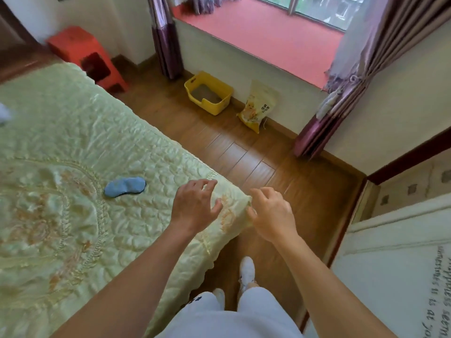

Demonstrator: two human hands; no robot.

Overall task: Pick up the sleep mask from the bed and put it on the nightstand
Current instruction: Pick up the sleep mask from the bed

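A blue sleep mask (125, 186) with a dark edge lies flat on the pale green quilted bed (73, 132), near the bed's right side. My left hand (195, 203) hovers over the bed's corner, to the right of the mask and apart from it, fingers spread and empty. My right hand (271, 213) is just past the corner, over the wooden floor, fingers apart and holding nothing. A red plastic stool (85, 54) stands at the head of the bed by the wall; no other bedside stand shows.
A yellow bin (210, 92) and a yellow bag (258, 106) sit on the wooden floor (244, 154) under the red window sill (256, 30). Purple curtains (341, 98) hang at both sides. A white cabinet (395, 264) stands on the right. My legs and white shoes are below.
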